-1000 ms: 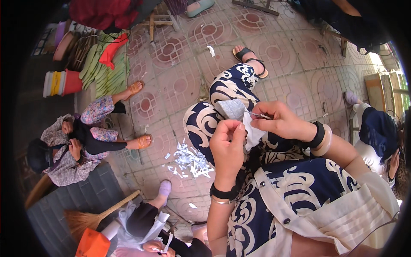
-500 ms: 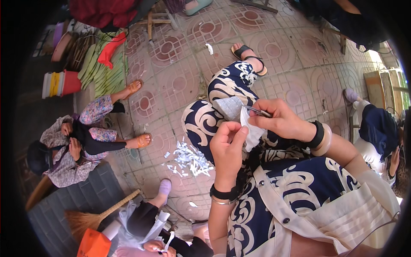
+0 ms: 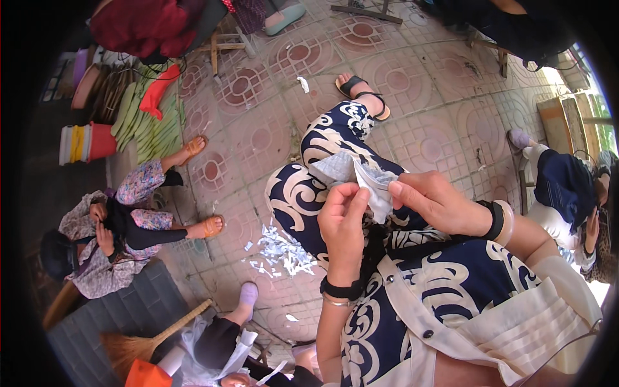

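Note:
Over my lap, a piece of thin white cloth (image 3: 375,198) hangs between my two hands. My left hand (image 3: 343,226) is closed, pinching its near edge between thumb and fingers. At the other side my right hand (image 3: 433,201) is also closed, thumb against bent fingers at the cloth's edge. No metal tool shows clearly in the right hand; the folds and fingers may hide it. Beyond the left fingertips, a greyish-white textured piece (image 3: 334,169) rests over my patterned trousers, touching the cloth; whether both are one piece I cannot tell.
A heap of white scraps (image 3: 284,250) lies on the paved floor left of my knee. A seated person (image 3: 116,226) is at left, near green stalks (image 3: 151,122) and stacked buckets (image 3: 87,143). A straw broom (image 3: 151,332) lies lower left. Other people sit around.
The metal tool in my right hand has dropped out of sight, and that hand now pinches the cloth's edge. The cloth is spread wider between my hands. The whole view has shifted slightly.

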